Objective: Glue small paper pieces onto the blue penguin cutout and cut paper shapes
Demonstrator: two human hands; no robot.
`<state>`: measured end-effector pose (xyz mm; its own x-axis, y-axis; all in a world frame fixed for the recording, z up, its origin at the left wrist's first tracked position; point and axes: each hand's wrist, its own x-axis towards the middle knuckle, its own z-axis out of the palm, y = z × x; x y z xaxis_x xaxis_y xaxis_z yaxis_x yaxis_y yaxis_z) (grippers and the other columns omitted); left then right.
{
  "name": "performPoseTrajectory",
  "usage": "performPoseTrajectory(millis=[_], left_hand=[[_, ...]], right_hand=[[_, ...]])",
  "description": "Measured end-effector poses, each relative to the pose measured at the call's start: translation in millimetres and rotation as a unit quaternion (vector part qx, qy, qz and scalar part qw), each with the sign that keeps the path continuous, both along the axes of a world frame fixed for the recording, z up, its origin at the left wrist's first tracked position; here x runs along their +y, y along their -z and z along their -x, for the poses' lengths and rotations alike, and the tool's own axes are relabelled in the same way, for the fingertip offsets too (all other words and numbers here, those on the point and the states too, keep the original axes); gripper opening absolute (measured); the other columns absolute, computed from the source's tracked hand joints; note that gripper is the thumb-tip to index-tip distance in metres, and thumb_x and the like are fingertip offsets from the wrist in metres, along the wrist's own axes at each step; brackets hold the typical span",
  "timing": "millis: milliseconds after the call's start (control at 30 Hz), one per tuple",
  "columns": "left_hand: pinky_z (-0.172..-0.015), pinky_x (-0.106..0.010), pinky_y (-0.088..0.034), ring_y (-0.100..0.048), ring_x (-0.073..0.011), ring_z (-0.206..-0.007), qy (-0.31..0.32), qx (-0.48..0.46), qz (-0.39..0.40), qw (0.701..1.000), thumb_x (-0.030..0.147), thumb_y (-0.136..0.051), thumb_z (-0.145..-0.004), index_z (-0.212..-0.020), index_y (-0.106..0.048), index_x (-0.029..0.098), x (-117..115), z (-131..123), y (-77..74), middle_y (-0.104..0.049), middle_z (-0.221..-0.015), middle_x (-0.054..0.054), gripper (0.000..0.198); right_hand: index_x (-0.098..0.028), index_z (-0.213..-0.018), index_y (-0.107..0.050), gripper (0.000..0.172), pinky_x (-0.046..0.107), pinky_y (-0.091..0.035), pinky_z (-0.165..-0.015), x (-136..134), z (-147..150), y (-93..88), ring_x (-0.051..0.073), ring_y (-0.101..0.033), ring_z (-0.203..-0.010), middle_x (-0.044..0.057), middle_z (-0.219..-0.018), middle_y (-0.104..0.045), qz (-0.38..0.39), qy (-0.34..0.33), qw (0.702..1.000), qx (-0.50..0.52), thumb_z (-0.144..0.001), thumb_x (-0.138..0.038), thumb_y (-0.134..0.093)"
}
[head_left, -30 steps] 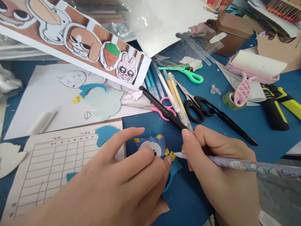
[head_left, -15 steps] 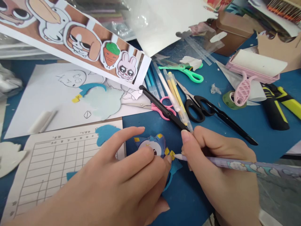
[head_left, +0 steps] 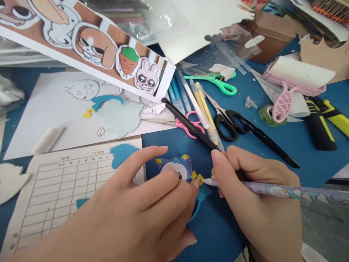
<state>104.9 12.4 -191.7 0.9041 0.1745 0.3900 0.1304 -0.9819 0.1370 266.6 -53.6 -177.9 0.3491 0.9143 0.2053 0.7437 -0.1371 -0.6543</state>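
My right hand [head_left: 253,196] is closed round a slim pen [head_left: 275,190] with a cartoon-patterned lilac barrel. Its pale tip touches a small yellow diamond-shaped piece [head_left: 200,179] with dark lines on it. From the other side, a fingertip of my left hand [head_left: 152,203] presses against that piece, with the index finger stretched out and the others bent. Under this hand lies a blue-and-white character cut-out [head_left: 176,165] with yellow patches, its lower part hidden. A blue piece with a curved strip [head_left: 196,209] shows beside the fingers.
A black craft knife [head_left: 188,123], pink-handled scissors [head_left: 188,127], black scissors [head_left: 227,125], tweezers [head_left: 275,143] and several pens lie beyond my hands. A printed character strip [head_left: 109,51], drawing sheet [head_left: 29,109] and gridded sheet [head_left: 40,196] spread leftward. A pink lint roller [head_left: 282,102] stands right.
Both hands and the pen tip stay almost in place. The pen's rear end and the right hand have shifted very slightly; the view has moved a little.
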Motion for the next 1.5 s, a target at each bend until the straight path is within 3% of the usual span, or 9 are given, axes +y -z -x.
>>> performPoseTrajectory(millis=[133,333,1033,1267,1500], left_hand=[[-0.119,-0.039,-0.014,-0.051,-0.0137,-0.078,0.011,0.001,-0.018,1.0,0.033,-0.035,-0.1,-0.086,-0.068,0.021,2.7,-1.3,0.6,-0.058,-0.072,0.006,0.038],[-0.118,-0.04,-0.014,-0.048,-0.0144,-0.077,0.011,-0.001,-0.012,1.0,0.032,-0.034,-0.102,-0.084,-0.068,0.021,1.8,0.8,1.8,-0.057,-0.072,0.005,0.04],[-0.118,-0.041,-0.016,-0.049,-0.0149,-0.083,0.01,0.008,-0.003,1.0,0.033,-0.036,-0.101,-0.087,-0.067,0.021,1.6,3.4,1.4,-0.057,-0.075,0.005,0.037],[-0.119,-0.042,-0.014,-0.048,-0.0149,-0.082,0.012,0.01,-0.01,1.0,0.034,-0.036,-0.101,-0.086,-0.067,0.021,1.5,1.1,0.7,-0.058,-0.076,0.005,0.037],[-0.118,-0.042,-0.016,-0.048,-0.014,-0.082,0.009,0.01,-0.017,1.0,0.035,-0.036,-0.1,-0.085,-0.067,0.023,1.7,2.2,1.2,-0.057,-0.077,0.006,0.037]], right_hand=[[-0.017,-0.054,-0.022,0.045,0.018,-0.018,-0.037,-0.3,-0.6,0.5,0.004,-0.022,-0.039,-0.008,-0.046,-0.021,-0.003,-0.006,1.0,-0.004,-0.087,-0.015,-0.052],[-0.017,-0.052,-0.026,0.044,0.018,-0.021,-0.036,-1.2,-0.7,-1.0,0.004,-0.026,-0.037,-0.008,-0.042,-0.028,-0.008,-0.001,1.0,0.004,-0.088,-0.015,-0.051],[-0.017,-0.055,-0.02,0.045,0.019,-0.016,-0.037,-2.3,0.4,-1.6,0.005,-0.018,-0.042,-0.007,-0.05,-0.017,-0.014,-0.027,0.999,0.019,-0.087,-0.014,-0.051],[-0.017,-0.052,-0.024,0.045,0.018,-0.02,-0.037,-0.7,-0.7,2.0,0.004,-0.023,-0.039,-0.008,-0.045,-0.024,-0.018,-0.013,1.0,0.019,-0.088,-0.015,-0.051],[-0.017,-0.054,-0.022,0.044,0.019,-0.017,-0.038,-2.2,0.5,-1.4,0.004,-0.02,-0.041,-0.008,-0.049,-0.02,-0.006,-0.02,1.0,0.01,-0.087,-0.013,-0.051]])
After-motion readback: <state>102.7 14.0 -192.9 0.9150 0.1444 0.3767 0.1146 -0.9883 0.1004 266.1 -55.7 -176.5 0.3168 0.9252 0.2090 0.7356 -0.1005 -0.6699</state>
